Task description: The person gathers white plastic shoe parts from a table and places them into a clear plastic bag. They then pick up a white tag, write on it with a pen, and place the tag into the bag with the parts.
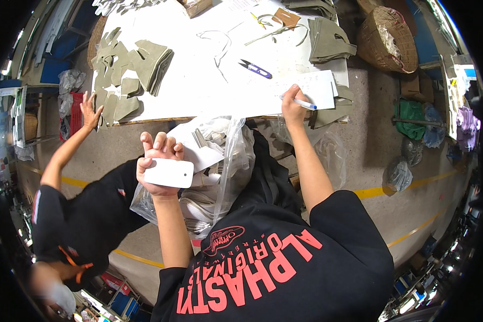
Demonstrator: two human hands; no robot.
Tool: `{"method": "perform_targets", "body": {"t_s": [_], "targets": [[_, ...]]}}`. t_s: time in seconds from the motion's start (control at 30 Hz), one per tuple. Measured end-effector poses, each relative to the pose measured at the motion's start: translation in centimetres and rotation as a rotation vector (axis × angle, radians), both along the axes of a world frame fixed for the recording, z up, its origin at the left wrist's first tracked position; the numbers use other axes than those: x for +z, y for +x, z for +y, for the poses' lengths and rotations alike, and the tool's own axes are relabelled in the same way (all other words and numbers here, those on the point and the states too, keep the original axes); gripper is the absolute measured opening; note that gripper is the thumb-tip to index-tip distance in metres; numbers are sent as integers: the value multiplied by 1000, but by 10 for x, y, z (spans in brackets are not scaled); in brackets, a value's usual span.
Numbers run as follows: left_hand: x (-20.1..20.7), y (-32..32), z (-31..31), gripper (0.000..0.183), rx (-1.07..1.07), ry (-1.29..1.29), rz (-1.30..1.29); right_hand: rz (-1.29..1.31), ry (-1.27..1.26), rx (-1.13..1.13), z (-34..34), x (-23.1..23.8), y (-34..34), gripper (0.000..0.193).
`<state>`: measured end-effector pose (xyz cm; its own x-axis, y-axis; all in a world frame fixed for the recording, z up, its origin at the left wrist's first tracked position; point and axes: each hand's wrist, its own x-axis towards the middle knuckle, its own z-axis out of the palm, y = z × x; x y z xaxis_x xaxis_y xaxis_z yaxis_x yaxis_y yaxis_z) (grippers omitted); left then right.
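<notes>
My left hand (162, 151) is raised in front of the table's near edge, with a white card (169, 173) with rounded corners and a small dark hole gripped in it. A white pen with a blue end (307, 104) sits in my right hand (292, 110), which rests on white paper sheets (322, 88) at the table's near right. Faint handwriting shows on the paper. Purple-handled thread snips (256, 69) lie just beyond that hand. Below the table edge, a clear plastic bag (233, 155) holds pale pieces and papers beside my left hand.
Olive fabric pieces (154, 65) cover the white table's (193, 96) left side; another olive stack (330, 40) lies far right, near a brown scrap (286, 18). A co-worker's hand (89, 114) reaches the left edge. A wicker basket (389, 43) stands right.
</notes>
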<state>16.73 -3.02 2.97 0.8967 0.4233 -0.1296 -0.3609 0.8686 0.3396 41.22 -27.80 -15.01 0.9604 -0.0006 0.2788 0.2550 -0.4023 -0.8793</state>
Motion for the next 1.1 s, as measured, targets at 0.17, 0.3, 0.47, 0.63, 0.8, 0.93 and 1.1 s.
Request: {"method": "perform_targets", "body": {"t_s": [0.17,0.3,0.47,0.63,0.8,0.93,1.1], "targets": [[0,-2,0,49,24,-2,12,636,755,198,-28,30,11,33],[-2,-3,1,49,56,-18,-1,646,725,226,-48,69,6,23],[0,-5,-3,50,75,-19,-4,422,296,167,-42,97,-3,54],[9,-17,-10,52,95,-23,-41,414,6,260,-42,107,-1,55],[20,-56,-11,50,179,-17,-62,400,-433,442,-27,96,12,60],[25,-87,-7,50,248,74,-63,274,-541,493,0,76,45,66],[27,-112,-12,55,358,111,19,103,-820,493,31,74,90,68]]}}
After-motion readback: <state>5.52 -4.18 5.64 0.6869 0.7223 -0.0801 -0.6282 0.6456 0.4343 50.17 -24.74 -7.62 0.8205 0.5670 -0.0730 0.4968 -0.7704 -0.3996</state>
